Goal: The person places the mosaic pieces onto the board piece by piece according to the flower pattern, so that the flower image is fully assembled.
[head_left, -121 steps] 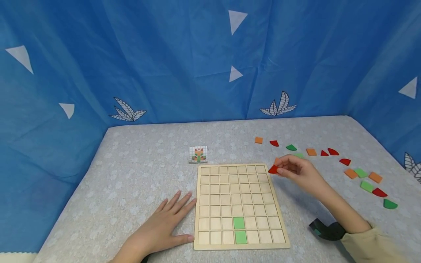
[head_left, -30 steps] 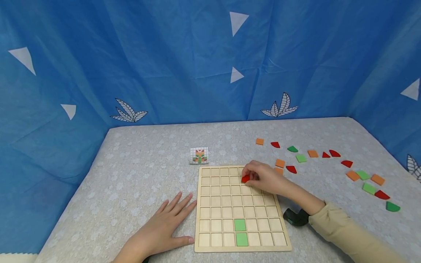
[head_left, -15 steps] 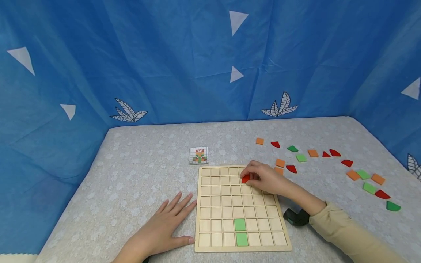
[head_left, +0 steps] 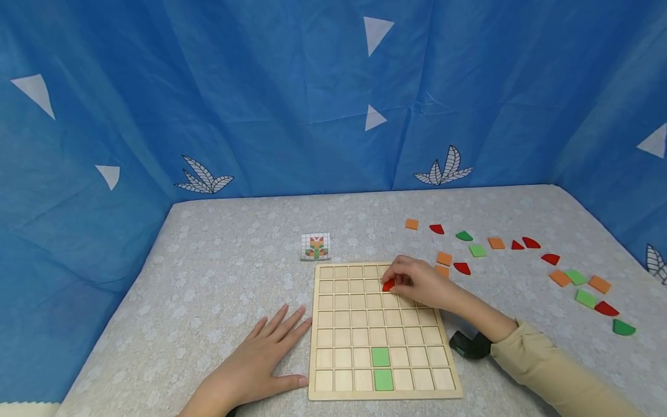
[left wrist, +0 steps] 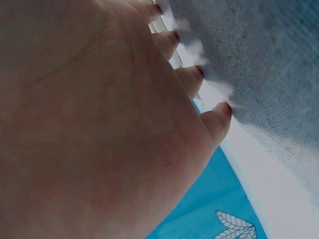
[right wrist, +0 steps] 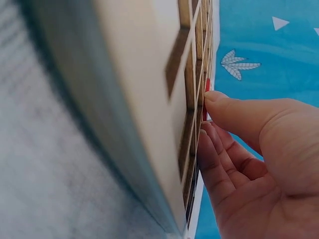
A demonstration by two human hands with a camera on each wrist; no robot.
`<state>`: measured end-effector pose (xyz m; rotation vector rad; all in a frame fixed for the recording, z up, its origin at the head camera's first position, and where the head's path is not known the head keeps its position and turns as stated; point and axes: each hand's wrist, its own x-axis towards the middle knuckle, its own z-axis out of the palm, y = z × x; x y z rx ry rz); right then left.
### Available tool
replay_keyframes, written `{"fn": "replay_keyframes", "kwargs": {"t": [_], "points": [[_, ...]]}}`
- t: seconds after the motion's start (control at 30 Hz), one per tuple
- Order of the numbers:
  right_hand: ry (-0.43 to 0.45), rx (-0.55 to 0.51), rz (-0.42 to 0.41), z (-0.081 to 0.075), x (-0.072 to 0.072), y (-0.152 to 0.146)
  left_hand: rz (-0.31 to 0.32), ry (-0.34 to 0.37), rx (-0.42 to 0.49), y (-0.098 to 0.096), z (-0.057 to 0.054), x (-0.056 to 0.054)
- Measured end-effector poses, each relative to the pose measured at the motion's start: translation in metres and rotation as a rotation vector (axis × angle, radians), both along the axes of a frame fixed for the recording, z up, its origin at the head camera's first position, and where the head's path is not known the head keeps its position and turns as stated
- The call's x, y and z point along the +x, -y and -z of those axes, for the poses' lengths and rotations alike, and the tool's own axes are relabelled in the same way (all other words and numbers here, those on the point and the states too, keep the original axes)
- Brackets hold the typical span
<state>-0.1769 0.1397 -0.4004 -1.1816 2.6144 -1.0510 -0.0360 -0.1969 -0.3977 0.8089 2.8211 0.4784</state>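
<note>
My right hand (head_left: 419,282) pinches a small red tile (head_left: 388,285) with thumb and fingertips, low over a cell in the upper part of the wooden grid board (head_left: 356,395). In the right wrist view the thumb presses on the red tile (right wrist: 207,85), seen edge-on against the board's cells; fingers hide part of it. Two light green square tiles (head_left: 383,380) sit one above the other in the board's two lowest rows. Flat on the cloth at the board's left side, my left hand (head_left: 255,356) has its fingers spread, with thumb tip and forefinger at the board's edge.
Behind the board lies a small pattern card (head_left: 315,247). Loose orange squares (head_left: 496,243), red rounded tiles (head_left: 462,269), green rounded tiles (head_left: 623,327) and light green squares (head_left: 586,298) are scattered to the right. A blue curtain (head_left: 292,98) closes off the table's back.
Over four seconds my right hand has carried the red tile leftward from beside the board to an upper cell. In the last second it barely moves, the tile settling slightly. My left hand stays put.
</note>
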Motion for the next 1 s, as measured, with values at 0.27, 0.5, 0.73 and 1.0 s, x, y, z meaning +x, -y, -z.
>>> {"fn": "replay_keyframes", "kwargs": {"t": [0.27,0.5,0.73,1.0], "points": [[-0.007,0.026,0.004,-0.001,0.001,-0.001,0.005,0.001,0.004,0.0,-0.001,0.0],[-0.006,0.026,0.022,-0.006,0.002,-0.006,0.005,0.011,0.0,0.0,-0.002,0.0],[-0.062,-0.007,0.183,-0.018,0.0,-0.05,0.008,0.012,-0.007,-0.001,-0.002,0.0],[-0.051,0.087,0.472,-0.012,0.001,-0.104,0.003,0.019,-0.008,0.0,-0.002,0.0]]}}
